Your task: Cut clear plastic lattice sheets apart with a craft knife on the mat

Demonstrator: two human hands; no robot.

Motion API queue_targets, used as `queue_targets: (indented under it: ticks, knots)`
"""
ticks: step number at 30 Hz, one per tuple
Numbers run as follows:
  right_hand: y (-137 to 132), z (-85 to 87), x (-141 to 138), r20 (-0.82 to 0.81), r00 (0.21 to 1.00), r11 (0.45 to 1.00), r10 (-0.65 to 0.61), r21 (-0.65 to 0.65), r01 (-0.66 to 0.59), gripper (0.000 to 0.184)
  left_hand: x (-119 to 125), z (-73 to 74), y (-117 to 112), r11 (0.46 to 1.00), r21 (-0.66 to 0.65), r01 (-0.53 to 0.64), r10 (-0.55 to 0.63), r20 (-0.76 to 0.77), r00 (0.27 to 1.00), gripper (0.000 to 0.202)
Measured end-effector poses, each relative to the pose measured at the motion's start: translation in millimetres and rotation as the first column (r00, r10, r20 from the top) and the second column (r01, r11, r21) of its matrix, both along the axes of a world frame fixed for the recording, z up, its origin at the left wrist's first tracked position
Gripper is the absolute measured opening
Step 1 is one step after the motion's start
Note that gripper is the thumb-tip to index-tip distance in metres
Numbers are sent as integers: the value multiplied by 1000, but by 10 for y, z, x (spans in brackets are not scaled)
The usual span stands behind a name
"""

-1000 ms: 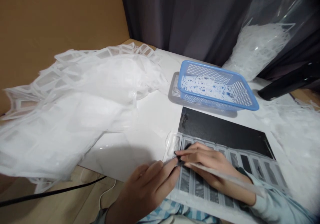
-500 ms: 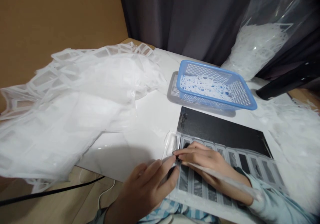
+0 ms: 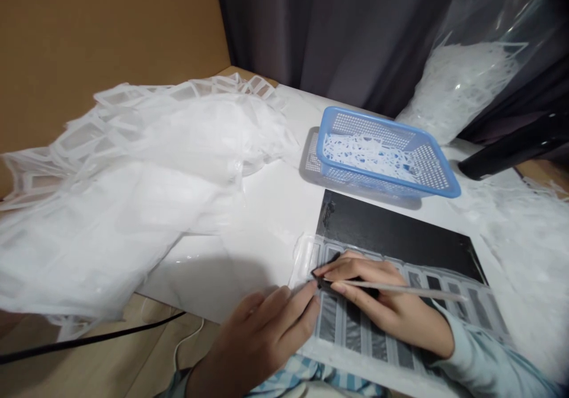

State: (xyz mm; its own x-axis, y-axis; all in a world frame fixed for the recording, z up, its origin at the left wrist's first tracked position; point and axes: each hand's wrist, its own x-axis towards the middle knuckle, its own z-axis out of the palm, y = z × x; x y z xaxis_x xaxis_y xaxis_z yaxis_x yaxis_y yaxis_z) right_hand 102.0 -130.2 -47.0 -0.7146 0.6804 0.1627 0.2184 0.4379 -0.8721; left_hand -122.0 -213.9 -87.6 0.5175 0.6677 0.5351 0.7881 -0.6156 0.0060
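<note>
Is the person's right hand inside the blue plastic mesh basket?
No, the right hand is over the translucent plastic sheet with rectangular sections, apart from the blue basket.

Brown panel (image 3: 106, 24) at upper left, we note, with a dark curtain (image 3: 311, 30) hanging in folds beyond the counter (image 3: 275, 202). On the latter we see a blue perforated basket (image 3: 429, 166), white strips (image 3: 368, 152) loose inside. Behind, to the right: clear bag (image 3: 489, 12) of white pieces (image 3: 466, 75); nearby, a slanting black cylinder (image 3: 507, 147). Lower left, we log a black cable (image 3: 93, 339) and thin white cord (image 3: 189, 337) above pale floor (image 3: 142, 365).
</note>
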Motion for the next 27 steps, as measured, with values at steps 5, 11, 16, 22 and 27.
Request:
queue_targets:
  ticks: [5,11,16,22,27]
  knots:
    - [19,34,4,0,999,998,43,37,-43,11,-8,18,9,1000,-13,21,-21,0,1000,32]
    - [54,61,9,-4,995,993,100,57,-100,13,-19,28,13,999,-24,28,-29,-28,999,33]
    - [61,50,11,-18,995,994,100,44,-99,14,-32,4,2,999,-15,43,-44,-51,998,31]
    - [61,50,7,-15,995,994,100,51,-99,14,-35,13,1,999,-26,22,-24,-61,998,30]
    - [68,26,31,-6,991,986,136,103,-135,17,-21,22,-3,999,-40,25,-27,-47,999,30]
